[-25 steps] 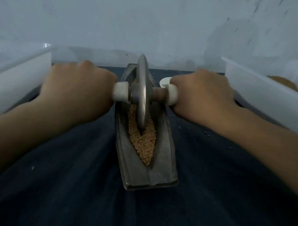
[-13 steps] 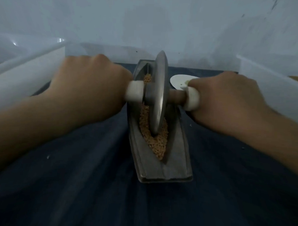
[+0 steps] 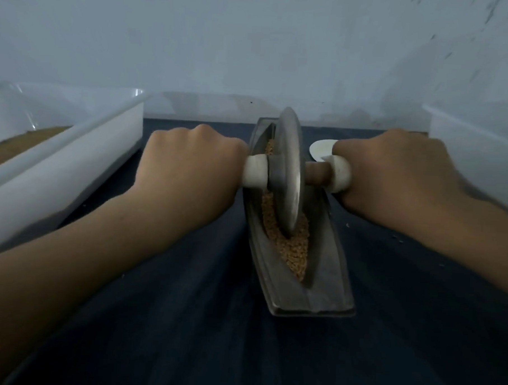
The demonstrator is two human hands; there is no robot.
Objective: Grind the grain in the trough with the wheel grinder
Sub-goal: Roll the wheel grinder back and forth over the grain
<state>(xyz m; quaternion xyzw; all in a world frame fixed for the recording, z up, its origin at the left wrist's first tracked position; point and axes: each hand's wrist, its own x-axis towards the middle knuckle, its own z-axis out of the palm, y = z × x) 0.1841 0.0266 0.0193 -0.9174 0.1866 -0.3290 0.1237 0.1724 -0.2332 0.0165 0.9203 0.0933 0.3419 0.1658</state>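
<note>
Our left hand (image 3: 190,166) and right hand (image 3: 393,175) curl tightly round the wheel grinder (image 3: 288,176) handles. Its wheel stands in the grain (image 3: 294,249) in the trough (image 3: 324,282) on the desk (image 3: 183,320), slightly nearer us than before.

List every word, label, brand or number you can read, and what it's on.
None: no words, labels, brands or numbers show on the wheel grinder, the trough, the left white bin, the right white bin or the wall. The picture is dim; faint stamps cannot be told.

Left grip (image 3: 187,166) and right grip (image 3: 393,172) bare; forearms apparently bare too.
</note>
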